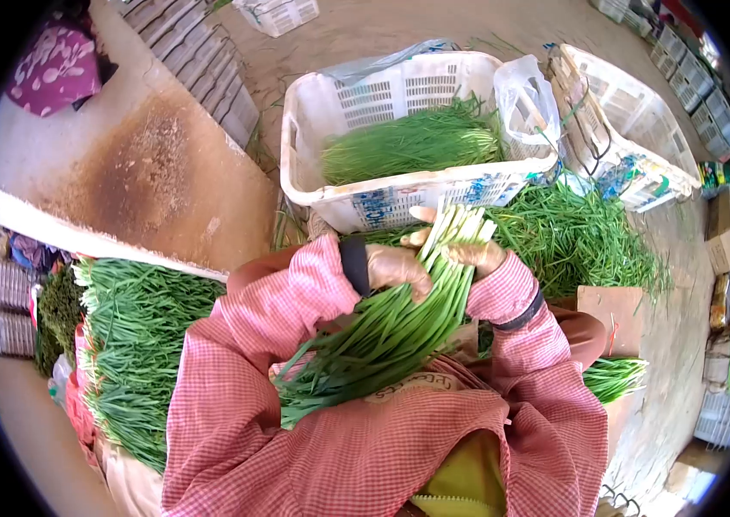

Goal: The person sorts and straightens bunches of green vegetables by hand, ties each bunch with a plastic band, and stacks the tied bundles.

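Note:
A bunch of green chives (pixel 421 319) is held in front of my chest, its pale cut ends pointing away and its leaves hanging toward my lap. My right hand (pixel 477 254) is closed around the bunch near the pale ends; fingertips show on the far left side of the stems. My left hand (pixel 399 269) lies against the left side of the bunch, just below those ends, with its fingers curled onto the stems. Both hands seem to wear thin gloves. Just beyond the hands stands a white plastic crate (pixel 330 194) with more chives (pixel 416 142) laid inside.
A large pile of loose greens (pixel 571 237) lies right of the crate. Stacked chives (pixel 145 353) fill the left side, beside a stained slab (pixel 236 233). A second white crate (pixel 640 95) stands at the right, near a cardboard piece (pixel 610 314). A plastic bag (pixel 527 99) hangs on the crate rim.

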`<action>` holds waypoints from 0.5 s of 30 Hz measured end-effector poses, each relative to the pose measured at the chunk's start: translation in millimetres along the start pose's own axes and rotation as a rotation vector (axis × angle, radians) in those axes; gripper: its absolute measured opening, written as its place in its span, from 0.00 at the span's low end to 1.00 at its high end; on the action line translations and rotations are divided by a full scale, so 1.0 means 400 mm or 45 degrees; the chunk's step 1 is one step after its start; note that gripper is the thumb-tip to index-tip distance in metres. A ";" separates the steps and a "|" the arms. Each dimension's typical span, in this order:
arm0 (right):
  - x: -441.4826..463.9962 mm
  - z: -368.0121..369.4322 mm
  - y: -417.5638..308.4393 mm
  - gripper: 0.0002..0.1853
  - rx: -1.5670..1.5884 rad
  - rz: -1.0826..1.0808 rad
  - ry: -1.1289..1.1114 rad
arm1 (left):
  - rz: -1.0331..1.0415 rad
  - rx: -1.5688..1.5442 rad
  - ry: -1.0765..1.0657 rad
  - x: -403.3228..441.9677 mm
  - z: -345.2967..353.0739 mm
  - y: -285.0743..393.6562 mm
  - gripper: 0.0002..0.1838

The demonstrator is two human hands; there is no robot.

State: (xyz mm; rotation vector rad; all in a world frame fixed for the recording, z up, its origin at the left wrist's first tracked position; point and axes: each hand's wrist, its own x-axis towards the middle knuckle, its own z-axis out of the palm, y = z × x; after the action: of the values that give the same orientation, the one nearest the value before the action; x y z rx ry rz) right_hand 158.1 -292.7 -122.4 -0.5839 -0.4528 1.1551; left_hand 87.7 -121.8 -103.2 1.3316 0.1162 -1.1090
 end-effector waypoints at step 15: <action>-0.187 0.366 -0.503 0.12 -0.727 -1.079 0.241 | -0.435 1.263 0.705 -0.119 -0.446 -0.383 0.28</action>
State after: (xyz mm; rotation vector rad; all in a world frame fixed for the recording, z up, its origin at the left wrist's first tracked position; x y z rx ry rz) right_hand 186.4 -391.9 116.1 -0.8665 -0.7756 0.1446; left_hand 47.5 73.7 -236.6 2.5739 0.2197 -1.0776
